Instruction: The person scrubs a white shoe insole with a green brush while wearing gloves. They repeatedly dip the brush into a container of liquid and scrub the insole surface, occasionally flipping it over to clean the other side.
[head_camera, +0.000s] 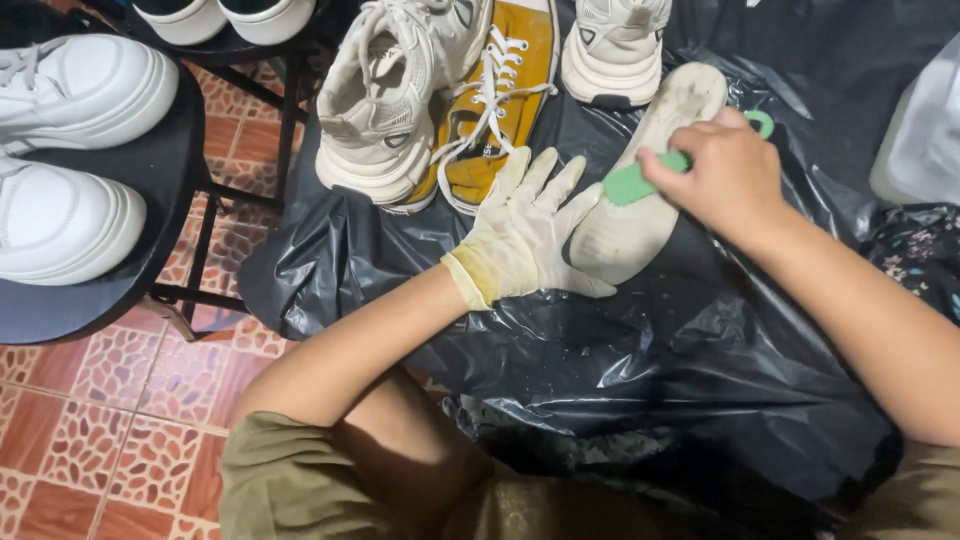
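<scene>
A whitish shoe insole (650, 150) lies on a black plastic sheet (640, 340) spread over my lap. My left hand (525, 230), in a yellowish-stained white glove, rests flat with fingers spread on the insole's near end. My bare right hand (725, 170) grips a green brush (630, 182) and presses its head against the middle of the insole. The brush's looped handle end (764, 122) sticks out past my knuckles.
A cream sneaker (385, 95), a mustard-yellow canvas shoe (495, 100) and another pale sneaker (612, 45) stand at the sheet's far edge. Two white chunky shoes (70, 150) sit on a black stool at left. Patterned red tiles (110, 400) cover the floor.
</scene>
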